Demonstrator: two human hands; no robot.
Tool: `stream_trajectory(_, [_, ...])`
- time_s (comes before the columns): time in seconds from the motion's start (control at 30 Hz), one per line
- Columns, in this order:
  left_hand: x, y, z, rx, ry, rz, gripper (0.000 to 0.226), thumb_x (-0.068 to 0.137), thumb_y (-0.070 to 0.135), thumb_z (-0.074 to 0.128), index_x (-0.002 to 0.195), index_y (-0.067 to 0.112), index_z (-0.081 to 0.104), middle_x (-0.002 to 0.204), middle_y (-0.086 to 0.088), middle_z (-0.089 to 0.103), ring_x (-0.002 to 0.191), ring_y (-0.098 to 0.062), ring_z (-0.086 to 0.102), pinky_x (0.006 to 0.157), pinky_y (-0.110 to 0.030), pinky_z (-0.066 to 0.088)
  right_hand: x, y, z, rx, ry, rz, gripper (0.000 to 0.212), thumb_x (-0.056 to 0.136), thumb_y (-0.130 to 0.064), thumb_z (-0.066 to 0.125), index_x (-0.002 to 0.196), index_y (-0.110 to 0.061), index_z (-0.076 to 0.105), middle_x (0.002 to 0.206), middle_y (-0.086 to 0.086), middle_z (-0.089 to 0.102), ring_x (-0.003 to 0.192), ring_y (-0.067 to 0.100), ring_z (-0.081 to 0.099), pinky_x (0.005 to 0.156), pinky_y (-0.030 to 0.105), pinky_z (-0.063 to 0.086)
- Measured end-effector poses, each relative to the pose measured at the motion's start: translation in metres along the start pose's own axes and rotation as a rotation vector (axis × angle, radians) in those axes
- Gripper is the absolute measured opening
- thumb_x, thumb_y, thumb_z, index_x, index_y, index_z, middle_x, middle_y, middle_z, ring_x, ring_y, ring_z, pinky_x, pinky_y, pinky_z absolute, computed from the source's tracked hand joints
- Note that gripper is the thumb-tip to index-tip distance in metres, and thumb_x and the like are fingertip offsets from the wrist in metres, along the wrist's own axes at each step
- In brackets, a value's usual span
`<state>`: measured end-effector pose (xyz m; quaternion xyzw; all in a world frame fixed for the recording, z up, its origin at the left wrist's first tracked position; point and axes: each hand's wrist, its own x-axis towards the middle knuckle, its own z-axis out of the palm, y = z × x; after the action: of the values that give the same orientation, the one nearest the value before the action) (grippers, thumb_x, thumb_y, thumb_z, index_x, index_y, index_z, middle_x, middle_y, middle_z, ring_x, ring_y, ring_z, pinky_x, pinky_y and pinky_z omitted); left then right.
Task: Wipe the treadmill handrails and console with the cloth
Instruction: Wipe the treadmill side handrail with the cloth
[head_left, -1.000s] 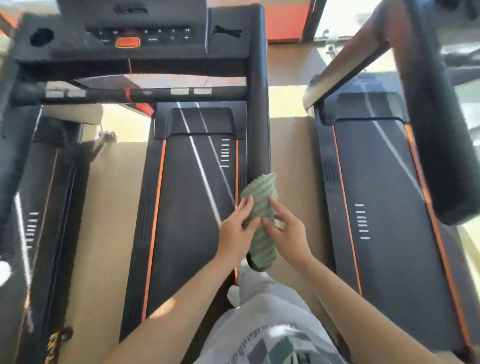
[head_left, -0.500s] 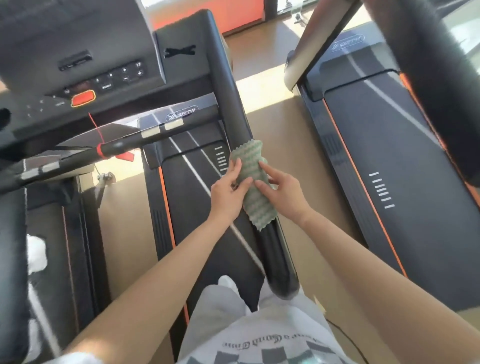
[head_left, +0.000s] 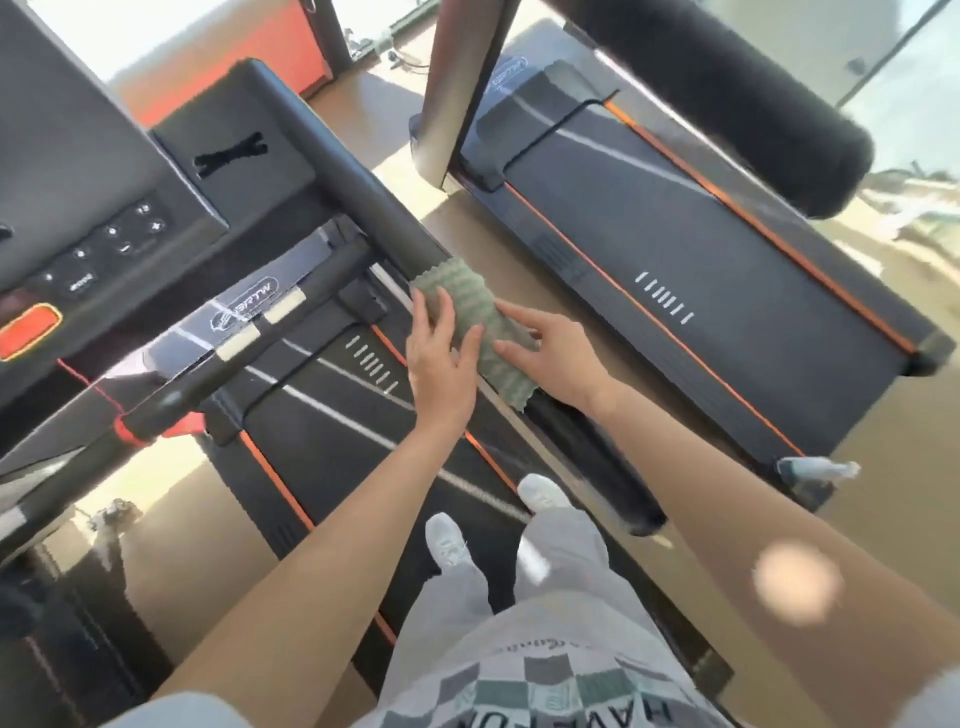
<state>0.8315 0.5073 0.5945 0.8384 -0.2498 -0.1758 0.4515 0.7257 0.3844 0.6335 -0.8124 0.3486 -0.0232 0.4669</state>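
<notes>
Cloth (head_left: 480, 322), green and ribbed, lies draped over the right handrail (head_left: 358, 192) just above the head view's centre, toward twelve o'clock; left hand (head_left: 441, 358) presses it flat with straight fingers; right hand (head_left: 556, 358) touches its outer edge with fingers extended, neither gripping; I judge the wiping about midway along this rail, with the console (head_left: 104, 208) at ten o'clock probably left to do; its keys show plus and minus; the hood logo (head_left: 244, 306) is too blurred to read; the shirt (head_left: 545, 691) at six o'clock partly reads "HAVE".
</notes>
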Motion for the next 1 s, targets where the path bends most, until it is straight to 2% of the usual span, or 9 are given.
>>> stream_trajectory(0.13, [-0.024,-0.012,0.001,-0.001,-0.064,0.212,0.061,0.098,0.028,0.064,0.153,0.012,0.044,0.168,-0.015,0.016,0.153,-0.029,0.021,0.121,-0.051,0.029,-0.047,0.001,0.007,-0.126,0.126,0.061,0.062,0.086,-0.041,0.075,0.144,-0.038,0.052,0.141,-0.011,0.059,0.128,0.011,0.055,0.108,0.038,0.044])
stream_trajectory(0.27, [-0.037,-0.016,-0.006,0.27,-0.083,0.374,0.056,0.096,0.045,0.065,0.146,0.021,0.055,0.161,-0.009,0.033,0.138,-0.033,0.03,0.102,-0.05,0.048,-0.092,0.006,0.019,-0.3,0.25,0.107,0.064,0.086,-0.043,0.074,0.145,-0.036,0.049,0.141,-0.01,0.057,0.125,0.017,0.056,0.1,0.041,0.05])
stream_trajectory(0.37, [-0.03,-0.015,-0.009,0.461,-0.114,0.75,0.051,0.096,0.048,0.064,0.139,0.019,0.062,0.154,-0.006,0.047,0.135,-0.033,0.043,0.106,-0.049,0.045,-0.12,0.012,0.025,-0.374,0.356,0.131,0.066,0.083,-0.04,0.078,0.143,-0.033,0.052,0.138,-0.008,0.059,0.12,0.022,0.057,0.092,0.042,0.053])
stream_trajectory(0.43, [-0.024,-0.01,-0.008,0.475,-0.257,0.968,0.045,0.097,0.039,0.063,0.139,0.022,0.062,0.151,-0.004,0.053,0.14,-0.031,0.046,0.11,-0.053,0.042,-0.138,0.017,0.028,-0.41,0.426,0.127,0.067,0.079,-0.036,0.082,0.14,-0.029,0.056,0.135,-0.006,0.062,0.116,0.026,0.059,0.09,0.041,0.054])
stream_trajectory(0.5, [-0.025,-0.005,-0.004,0.502,-0.381,1.073,0.044,0.098,0.035,0.061,0.14,0.025,0.06,0.15,-0.003,0.055,0.143,-0.029,0.045,0.114,-0.052,0.038,-0.154,0.022,0.032,-0.438,0.482,0.126,0.067,0.075,-0.031,0.086,0.136,-0.023,0.061,0.131,-0.003,0.064,0.113,0.029,0.06,0.088,0.042,0.054])
stream_trajectory(0.73, [-0.065,0.016,0.018,0.53,-0.447,1.063,0.044,0.095,0.042,0.057,0.136,0.029,0.064,0.144,0.0,0.06,0.139,-0.026,0.049,0.116,-0.05,0.036,-0.2,0.055,0.032,-0.442,0.589,0.193,0.073,0.062,-0.026,0.094,0.128,-0.012,0.067,0.128,0.002,0.068,0.113,0.034,0.063,0.087,0.044,0.057])
stream_trajectory(0.8, [-0.081,0.019,0.025,0.529,-0.458,1.066,0.044,0.096,0.044,0.057,0.137,0.029,0.063,0.144,0.001,0.06,0.141,-0.025,0.048,0.119,-0.049,0.032,-0.212,0.063,0.032,-0.353,0.599,0.22,0.076,0.063,-0.022,0.094,0.133,-0.012,0.064,0.134,0.005,0.065,0.12,0.034,0.062,0.095,0.042,0.054])
stream_trajectory(0.9, [-0.097,0.024,0.034,0.546,-0.47,1.062,0.044,0.096,0.046,0.058,0.137,0.03,0.062,0.146,0.002,0.058,0.143,-0.025,0.045,0.122,-0.049,0.027,-0.227,0.077,0.028,-0.152,0.552,0.294,0.077,0.074,-0.018,0.088,0.143,-0.019,0.056,0.147,0.001,0.055,0.131,0.022,0.055,0.107,0.026,0.04])
stream_trajectory(1.0, [-0.105,0.025,0.04,0.554,-0.472,1.078,0.045,0.097,0.05,0.056,0.137,0.032,0.063,0.147,0.002,0.058,0.143,-0.026,0.044,0.121,-0.05,0.027,-0.237,0.089,0.026,0.088,0.567,0.291,0.069,0.076,-0.011,0.085,0.14,-0.018,0.059,0.146,0.0,0.056,0.132,0.013,0.054,0.112,0.02,0.035])
